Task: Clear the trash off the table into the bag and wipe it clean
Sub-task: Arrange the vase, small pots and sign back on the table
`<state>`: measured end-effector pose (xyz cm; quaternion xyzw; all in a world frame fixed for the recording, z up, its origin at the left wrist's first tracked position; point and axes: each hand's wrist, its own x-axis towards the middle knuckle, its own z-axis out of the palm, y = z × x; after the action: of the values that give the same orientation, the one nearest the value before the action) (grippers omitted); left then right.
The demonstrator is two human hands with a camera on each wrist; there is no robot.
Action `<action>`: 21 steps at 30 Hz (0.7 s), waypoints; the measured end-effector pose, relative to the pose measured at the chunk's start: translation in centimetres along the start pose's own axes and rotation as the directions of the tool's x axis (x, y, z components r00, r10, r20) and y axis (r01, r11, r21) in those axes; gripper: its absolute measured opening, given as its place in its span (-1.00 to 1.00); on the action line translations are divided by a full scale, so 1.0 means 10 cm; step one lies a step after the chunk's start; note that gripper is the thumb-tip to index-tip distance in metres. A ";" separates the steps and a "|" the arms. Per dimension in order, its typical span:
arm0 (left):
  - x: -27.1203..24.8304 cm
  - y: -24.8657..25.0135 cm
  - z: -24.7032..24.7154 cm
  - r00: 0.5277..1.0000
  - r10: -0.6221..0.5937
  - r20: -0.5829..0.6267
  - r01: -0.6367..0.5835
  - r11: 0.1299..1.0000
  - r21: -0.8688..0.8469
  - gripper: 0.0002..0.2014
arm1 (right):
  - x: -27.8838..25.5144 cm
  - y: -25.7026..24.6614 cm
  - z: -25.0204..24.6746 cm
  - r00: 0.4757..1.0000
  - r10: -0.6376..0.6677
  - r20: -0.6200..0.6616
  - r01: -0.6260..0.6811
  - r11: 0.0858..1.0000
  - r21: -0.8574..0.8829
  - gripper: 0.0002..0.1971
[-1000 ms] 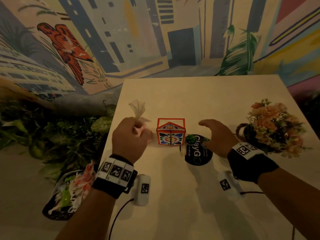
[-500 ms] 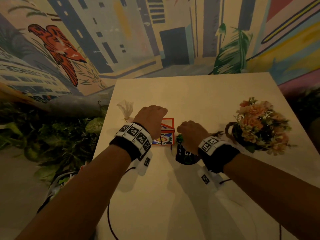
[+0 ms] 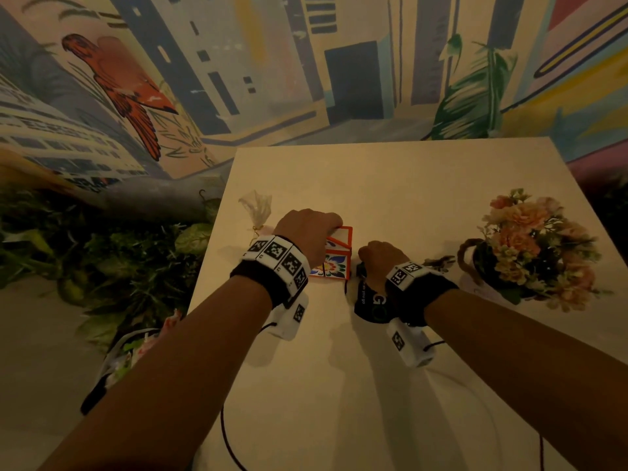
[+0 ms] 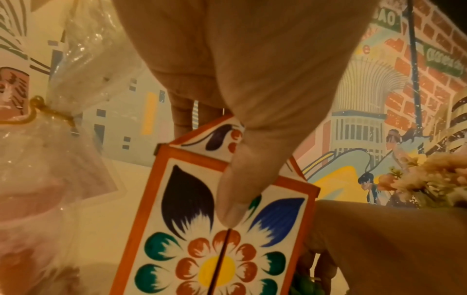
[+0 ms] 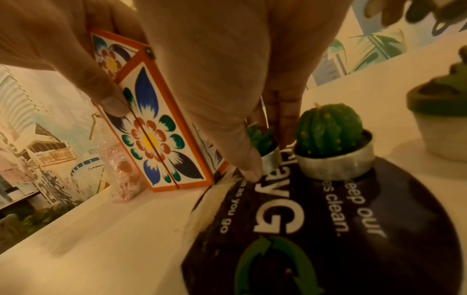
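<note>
My left hand (image 3: 307, 232) is curled over the top of the one painted box (image 3: 334, 256), orange-edged with a flower pattern; my thumb (image 4: 235, 199) presses its front face and my fingers (image 4: 182, 113) hook behind its peaked top. My right hand (image 3: 380, 263) is curled down just to the right of that box, thumb tip (image 5: 248, 171) touching the round black sticker (image 5: 328, 229) on the table (image 3: 373, 385). Whether that hand actually pinches the small succulent candle (image 5: 262, 143) under it, I cannot tell. I count two cactus-style candles in foil cups: that small one and a bigger round cactus candle (image 5: 328, 127) standing on the sticker. One tied clear plastic packet (image 3: 256, 207) stands just left of the box. One flower basket (image 3: 530, 249) sits at the right. One trash bag (image 3: 129, 355) with wrappers lies on the floor left of the table.
</note>
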<state>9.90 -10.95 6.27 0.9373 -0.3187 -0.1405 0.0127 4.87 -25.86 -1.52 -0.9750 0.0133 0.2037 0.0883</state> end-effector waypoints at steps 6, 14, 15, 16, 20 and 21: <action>0.00 0.01 0.03 1.000 -0.007 -0.006 0.007 1.000 0.015 -0.37 | -0.03 -0.04 -0.04 1.000 -0.012 -0.011 0.012 1.000 0.010 -0.65; -0.45 0.33 0.02 0.807 0.003 -0.591 -0.171 0.959 -0.228 -0.74 | -1.18 0.25 0.08 0.976 0.109 -0.188 0.008 0.846 0.532 -0.89; -0.50 0.45 0.13 0.842 -0.006 -0.539 -0.183 0.937 -0.296 -0.86 | -1.31 0.32 0.22 0.979 0.158 -0.129 -0.052 0.804 0.592 -0.88; -0.51 0.56 0.25 0.901 -0.002 -0.434 -0.165 0.923 -0.347 -0.92 | -1.41 0.39 0.36 0.971 0.223 -0.084 -0.118 0.756 0.644 -0.87; -0.32 0.85 0.76 0.998 0.001 -0.063 -0.023 0.936 -0.351 -0.83 | -1.42 0.67 0.68 0.885 0.465 -0.030 -0.271 0.567 0.778 -0.83; -0.26 0.89 0.84 0.999 -0.013 -0.031 0.002 0.936 -0.352 -0.75 | -1.37 0.72 0.71 0.872 0.488 -0.032 -0.282 0.554 0.783 -0.76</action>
<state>0.37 -15.94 -0.16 0.9233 -0.2847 -0.1798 0.1847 -10.94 -31.81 -3.64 -0.8364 0.3226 0.0712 0.4373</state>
